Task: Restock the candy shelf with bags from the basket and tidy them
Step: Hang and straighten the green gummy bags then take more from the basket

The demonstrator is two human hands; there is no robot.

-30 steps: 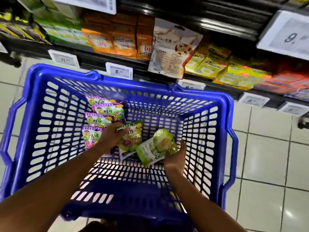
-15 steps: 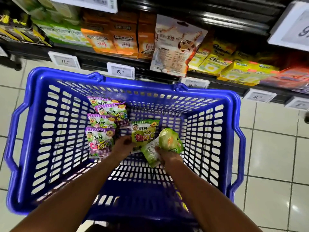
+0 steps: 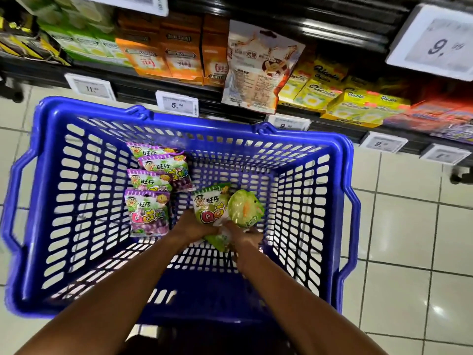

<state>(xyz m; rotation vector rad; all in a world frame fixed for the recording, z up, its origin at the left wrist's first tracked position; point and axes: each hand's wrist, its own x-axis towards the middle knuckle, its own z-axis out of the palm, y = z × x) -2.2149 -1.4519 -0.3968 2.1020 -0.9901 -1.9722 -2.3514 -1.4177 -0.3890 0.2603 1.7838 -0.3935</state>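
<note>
Both my hands reach down into a blue plastic basket [image 3: 64, 190]. My left hand [image 3: 190, 228] grips the lower edge of a green candy bag [image 3: 208, 204] printed with "QQ". My right hand [image 3: 244, 238] holds a second green bag [image 3: 244, 207], which stands bulged and tilted beside the first. The two green bags touch and overlap between my hands. Several purple candy bags [image 3: 149, 211] lie stacked along the basket's left side. The candy shelf [image 3: 158, 90] runs across the top of the view, behind the basket.
The shelf holds orange boxes [image 3: 179, 57], a hanging white pouch [image 3: 258, 65], yellow Ricola boxes [image 3: 358, 106] and green boxes [image 3: 84, 44]. Price tags [image 3: 176, 103] line its edge. Pale tiled floor [image 3: 399, 239] lies right of the basket.
Both hands have drawn closer together, bringing the two green bags side by side and upright. The view has shifted slightly, so the basket sits lower in frame.
</note>
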